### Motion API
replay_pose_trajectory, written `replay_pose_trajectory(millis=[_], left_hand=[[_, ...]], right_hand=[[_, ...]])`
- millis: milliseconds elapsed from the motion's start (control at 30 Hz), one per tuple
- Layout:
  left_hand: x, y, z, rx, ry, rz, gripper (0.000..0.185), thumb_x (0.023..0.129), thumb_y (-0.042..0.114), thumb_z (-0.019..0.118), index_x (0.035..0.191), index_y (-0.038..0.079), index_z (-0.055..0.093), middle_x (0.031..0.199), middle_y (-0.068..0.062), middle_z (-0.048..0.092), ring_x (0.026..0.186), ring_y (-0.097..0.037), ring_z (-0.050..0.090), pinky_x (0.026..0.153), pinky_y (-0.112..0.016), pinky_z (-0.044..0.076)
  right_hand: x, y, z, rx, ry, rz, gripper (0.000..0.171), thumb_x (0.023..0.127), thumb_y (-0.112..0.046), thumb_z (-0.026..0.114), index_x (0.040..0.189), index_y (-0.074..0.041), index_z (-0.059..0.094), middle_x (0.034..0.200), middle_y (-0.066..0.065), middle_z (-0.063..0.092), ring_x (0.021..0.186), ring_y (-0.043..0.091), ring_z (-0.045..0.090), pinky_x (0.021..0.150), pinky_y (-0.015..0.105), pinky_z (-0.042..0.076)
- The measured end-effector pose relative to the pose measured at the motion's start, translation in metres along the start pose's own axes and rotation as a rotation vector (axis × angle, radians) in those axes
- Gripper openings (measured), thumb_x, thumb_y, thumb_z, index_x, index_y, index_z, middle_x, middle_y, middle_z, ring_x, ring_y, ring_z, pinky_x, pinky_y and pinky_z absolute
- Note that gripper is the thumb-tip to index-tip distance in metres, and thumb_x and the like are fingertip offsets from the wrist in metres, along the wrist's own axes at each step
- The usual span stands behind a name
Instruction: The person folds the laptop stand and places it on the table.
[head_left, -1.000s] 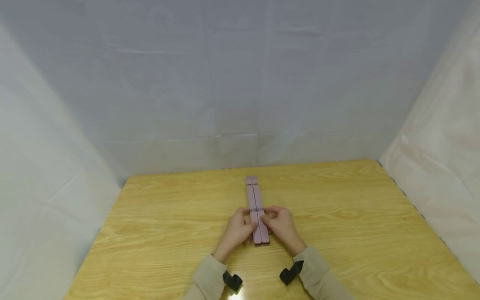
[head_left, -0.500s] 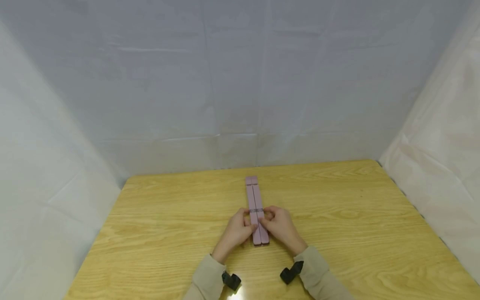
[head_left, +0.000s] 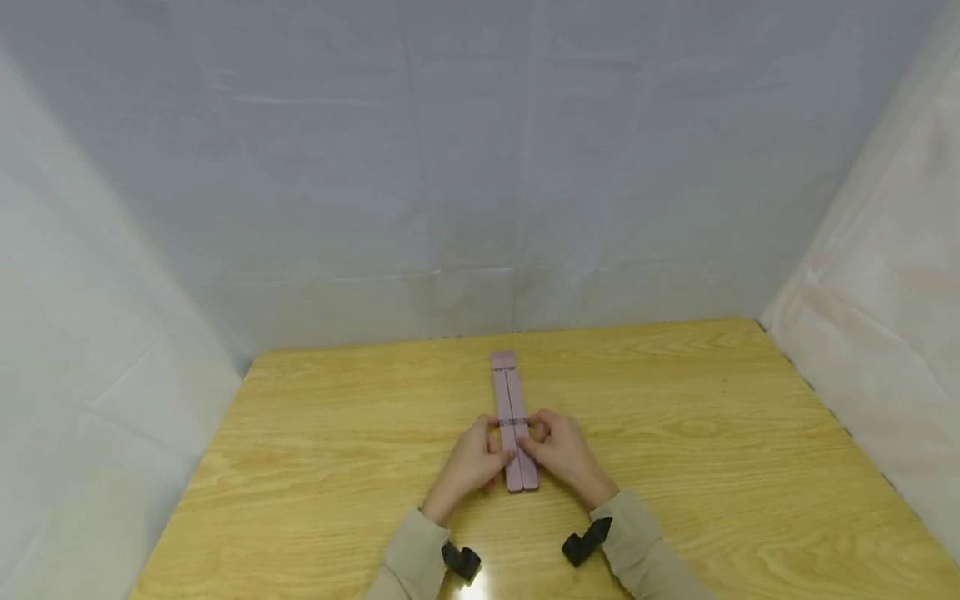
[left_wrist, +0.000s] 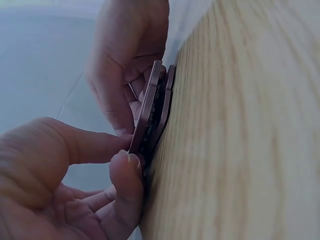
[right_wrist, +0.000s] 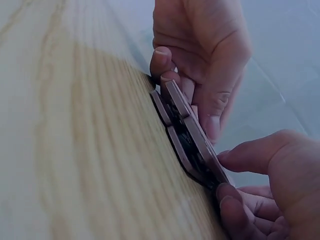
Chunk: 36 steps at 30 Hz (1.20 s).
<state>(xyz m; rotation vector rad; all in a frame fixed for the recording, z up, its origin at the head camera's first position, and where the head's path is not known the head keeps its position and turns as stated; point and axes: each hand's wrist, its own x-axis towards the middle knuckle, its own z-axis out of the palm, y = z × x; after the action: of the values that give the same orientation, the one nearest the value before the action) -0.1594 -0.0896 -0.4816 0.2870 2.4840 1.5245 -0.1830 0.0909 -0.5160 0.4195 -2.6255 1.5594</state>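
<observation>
A pink folded bar piece (head_left: 507,387), two long slats side by side with a small metal band across them, lies flat on the wooden table (head_left: 337,433) and points away from me. My left hand (head_left: 474,457) pinches its near part from the left, thumb on top. From the right, my right hand (head_left: 564,452) pinches the same part with curled fingers. In the left wrist view the slats (left_wrist: 152,107) sit stacked against the table between the left hand (left_wrist: 65,175) and the right hand (left_wrist: 127,55). The right wrist view shows the slats (right_wrist: 192,135) gripped by the right hand (right_wrist: 272,185) and the left hand (right_wrist: 202,45).
White sheeting (head_left: 480,167) closes off the back and both sides of the table. Beige sleeves with black wrist straps (head_left: 585,542) sit at the near table edge. Bare wood stretches left and right of the hands.
Both hands have shifted a touch farther from me along the slats. The pink piece lies where it was.
</observation>
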Motion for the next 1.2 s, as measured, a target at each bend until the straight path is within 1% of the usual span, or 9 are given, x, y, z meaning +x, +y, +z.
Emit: replay_pose_trajectory(millis=[167,367,533,700,933,1067,1133,1200], left_hand=[[0.000,-0.004,0.000,-0.005,-0.014,0.014,0.058,0.092,0.002,0.065,0.140,-0.012,0.036,0.072,-0.005,0.057,0.043,-0.013,0.052,0.038,-0.028,0.048],[0.002,-0.004,0.000,0.010,-0.029,0.038,0.056,0.092,-0.002,0.063,0.140,-0.012,0.035,0.071,-0.005,0.057,0.044,-0.013,0.053,0.039,-0.028,0.049],[0.003,-0.005,0.000,0.003,-0.024,0.043,0.057,0.091,-0.003,0.063,0.139,-0.013,0.035,0.071,-0.007,0.057,0.044,-0.014,0.053,0.039,-0.029,0.049],[0.002,-0.007,-0.001,0.005,-0.022,0.018,0.057,0.091,-0.002,0.064,0.140,-0.011,0.035,0.072,-0.006,0.057,0.044,-0.014,0.054,0.040,-0.029,0.050],[0.000,-0.010,-0.004,-0.016,-0.041,0.020,0.056,0.092,0.001,0.064,0.139,-0.011,0.036,0.071,-0.006,0.056,0.045,-0.014,0.054,0.040,-0.029,0.050],[-0.001,-0.009,-0.004,-0.002,-0.044,0.016,0.050,0.095,0.005,0.061,0.138,-0.010,0.040,0.070,-0.003,0.057,0.045,-0.013,0.051,0.039,-0.026,0.047],[-0.001,-0.007,-0.005,0.027,-0.045,0.010,0.046,0.097,0.008,0.058,0.137,-0.009,0.043,0.070,-0.003,0.058,0.046,-0.012,0.049,0.040,-0.024,0.043],[-0.003,-0.003,-0.009,0.053,-0.055,-0.001,0.044,0.099,0.012,0.056,0.136,-0.010,0.045,0.071,-0.005,0.060,0.048,-0.012,0.048,0.042,-0.025,0.042]], right_hand=[[0.000,0.004,0.002,-0.002,0.010,-0.037,0.024,0.084,-0.008,0.075,0.104,0.003,0.067,0.066,-0.005,0.057,0.052,0.006,0.049,0.046,0.020,0.041],[0.001,0.007,0.000,0.017,0.015,-0.060,0.023,0.084,-0.011,0.076,0.102,0.001,0.067,0.066,-0.005,0.057,0.052,0.005,0.049,0.047,0.020,0.041],[0.002,0.010,0.001,0.034,0.007,-0.050,0.023,0.085,-0.011,0.076,0.103,0.001,0.067,0.066,-0.005,0.057,0.051,0.005,0.049,0.046,0.020,0.041],[0.002,0.011,0.003,0.046,-0.014,-0.038,0.024,0.086,-0.012,0.076,0.104,0.001,0.067,0.066,-0.005,0.057,0.051,0.006,0.050,0.045,0.020,0.041],[0.000,0.012,0.006,0.072,-0.009,-0.014,0.025,0.086,-0.011,0.076,0.104,0.002,0.067,0.066,-0.003,0.058,0.051,0.007,0.051,0.045,0.021,0.043],[-0.002,0.011,0.001,0.118,-0.059,0.013,0.026,0.088,-0.009,0.074,0.110,0.004,0.066,0.067,0.000,0.059,0.049,0.009,0.054,0.043,0.024,0.047],[-0.002,0.009,-0.005,0.135,-0.103,0.030,0.028,0.091,-0.010,0.071,0.114,0.006,0.065,0.066,0.002,0.060,0.048,0.012,0.055,0.042,0.026,0.049],[-0.002,0.006,-0.011,0.139,-0.165,0.034,0.030,0.094,-0.012,0.068,0.117,0.007,0.063,0.066,0.003,0.062,0.050,0.014,0.057,0.043,0.027,0.050]])
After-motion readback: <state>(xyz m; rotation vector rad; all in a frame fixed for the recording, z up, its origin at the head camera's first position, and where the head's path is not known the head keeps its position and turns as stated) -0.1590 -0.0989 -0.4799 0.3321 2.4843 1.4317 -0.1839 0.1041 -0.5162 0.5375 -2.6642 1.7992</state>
